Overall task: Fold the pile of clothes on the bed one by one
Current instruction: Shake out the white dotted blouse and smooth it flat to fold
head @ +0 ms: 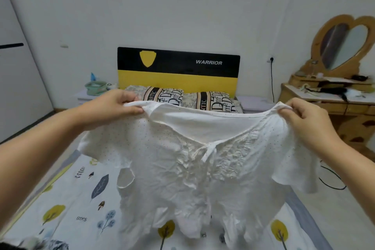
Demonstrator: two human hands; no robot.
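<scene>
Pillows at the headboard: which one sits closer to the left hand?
The left lettered pillow, just beyond the left hand pinching the white blouse. The other lettered pillow lies further right, nearer mid-neckline.

Even, soft indoor light; wide-angle view.
Shadows faint; straight lines bow near the edges; bottom-left corner blurred; slight overall softness, no strong glare.

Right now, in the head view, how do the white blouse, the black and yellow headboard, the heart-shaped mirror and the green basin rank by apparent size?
1. white blouse, though held close to the camera, which enlarges it
2. black and yellow headboard
3. heart-shaped mirror
4. green basin, smallest
</scene>
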